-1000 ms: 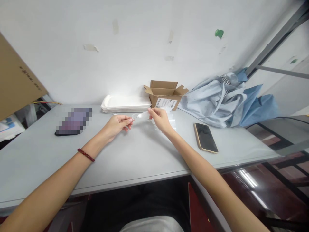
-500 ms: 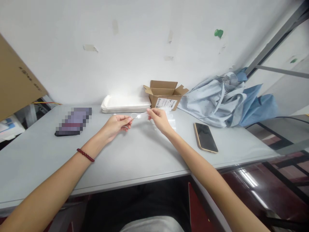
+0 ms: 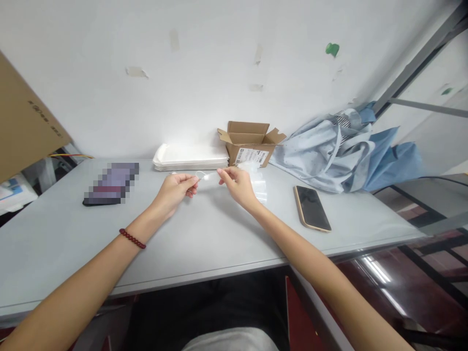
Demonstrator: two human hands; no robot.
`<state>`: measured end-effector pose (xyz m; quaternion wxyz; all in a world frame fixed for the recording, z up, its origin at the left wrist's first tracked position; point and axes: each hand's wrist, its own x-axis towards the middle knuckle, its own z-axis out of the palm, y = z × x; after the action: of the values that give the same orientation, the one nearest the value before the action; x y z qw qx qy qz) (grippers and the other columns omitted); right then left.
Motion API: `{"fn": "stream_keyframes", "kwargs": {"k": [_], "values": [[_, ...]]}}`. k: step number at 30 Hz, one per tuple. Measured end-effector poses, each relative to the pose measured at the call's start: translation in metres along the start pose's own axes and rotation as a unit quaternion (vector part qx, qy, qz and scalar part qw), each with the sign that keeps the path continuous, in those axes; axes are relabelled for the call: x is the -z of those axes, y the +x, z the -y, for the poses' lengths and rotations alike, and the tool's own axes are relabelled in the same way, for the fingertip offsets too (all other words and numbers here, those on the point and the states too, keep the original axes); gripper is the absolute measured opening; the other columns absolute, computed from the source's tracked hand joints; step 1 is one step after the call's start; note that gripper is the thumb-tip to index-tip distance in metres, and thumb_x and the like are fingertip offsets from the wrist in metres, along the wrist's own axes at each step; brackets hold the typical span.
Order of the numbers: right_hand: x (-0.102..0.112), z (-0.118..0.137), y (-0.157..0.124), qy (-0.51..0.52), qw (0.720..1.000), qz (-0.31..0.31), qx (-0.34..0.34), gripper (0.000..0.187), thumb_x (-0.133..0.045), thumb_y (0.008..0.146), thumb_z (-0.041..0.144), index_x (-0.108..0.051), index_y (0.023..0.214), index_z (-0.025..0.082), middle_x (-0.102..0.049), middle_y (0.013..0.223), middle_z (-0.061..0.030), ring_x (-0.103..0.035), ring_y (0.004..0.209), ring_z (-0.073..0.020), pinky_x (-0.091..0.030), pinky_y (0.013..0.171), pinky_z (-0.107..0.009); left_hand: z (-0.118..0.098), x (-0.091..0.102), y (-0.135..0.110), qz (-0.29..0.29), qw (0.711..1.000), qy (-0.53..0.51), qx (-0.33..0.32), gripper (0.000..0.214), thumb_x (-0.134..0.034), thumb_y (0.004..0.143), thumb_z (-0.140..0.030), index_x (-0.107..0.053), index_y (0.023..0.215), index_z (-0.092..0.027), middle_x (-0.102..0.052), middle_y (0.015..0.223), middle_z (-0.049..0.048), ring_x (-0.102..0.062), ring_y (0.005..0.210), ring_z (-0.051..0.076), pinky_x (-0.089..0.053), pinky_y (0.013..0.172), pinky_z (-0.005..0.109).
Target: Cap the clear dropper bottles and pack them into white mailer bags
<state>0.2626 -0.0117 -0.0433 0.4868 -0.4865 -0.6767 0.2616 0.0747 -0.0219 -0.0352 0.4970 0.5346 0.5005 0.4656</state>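
Taking the gap between the hands as the clock's centre, with twelve towards the wall, a small white item (image 3: 206, 177) lies between the fingertips, above the grey table (image 3: 212, 239); a thin white loop shows at its upper edge, though its finer shape is too small to tell.

The left hand (image 3: 174, 194), at nine, has thumb and forefinger pressed together on the item's near end; the right hand (image 3: 238, 185), at three, pinches its other end; a dark red bracelet (image 3: 132, 239) circles the left wrist, at eight.

Clear plastic (image 3: 261, 190) lies just beyond the right hand, also near three; the open cardboard box (image 3: 252, 156) stands at two, a label on its front; a white stack (image 3: 190, 157) lies at eleven, just beside the box; a blurred-out dark device (image 3: 111, 184) rests at nine; a phone (image 3: 312, 208) lies between three and four; blue cloth (image 3: 329, 151) sits heaped between two and three.
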Motion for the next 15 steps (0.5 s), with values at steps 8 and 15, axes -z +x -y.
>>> {"fn": "stream_keyframes", "kwargs": {"k": [8, 15], "values": [[-0.0039, 0.0061, -0.0087, 0.01, 1.0, -0.015, -0.013, 0.037, -0.052, 0.088, 0.048, -0.066, 0.079, 0.016, -0.07, 0.066, -0.0041, -0.061, 0.065, -0.0155, -0.042, 0.065, -0.026, 0.0031, -0.0051, -0.0046, -0.009, 1.0, 0.007, 0.018, 0.018, -0.068, 0.073, -0.03, -0.064, 0.066, -0.014, -0.058, 0.064, 0.0014, -0.051, 0.055, 0.011, -0.041, 0.057, 0.026], [-0.0055, 0.0047, -0.0101, 0.008, 1.0, -0.016, -0.019, 0.039, -0.051, 0.088, 0.05, -0.067, 0.078, 0.016, -0.07, 0.066, -0.0042, -0.061, 0.063, -0.0157, -0.042, 0.064, -0.026, 0.0023, -0.0079, -0.0072, -0.002, 1.0, -0.011, 0.022, 0.016, -0.068, 0.071, -0.028, -0.064, 0.067, -0.013, -0.056, 0.062, 0.0013, -0.05, 0.055, 0.011, -0.04, 0.055, 0.026]]}}
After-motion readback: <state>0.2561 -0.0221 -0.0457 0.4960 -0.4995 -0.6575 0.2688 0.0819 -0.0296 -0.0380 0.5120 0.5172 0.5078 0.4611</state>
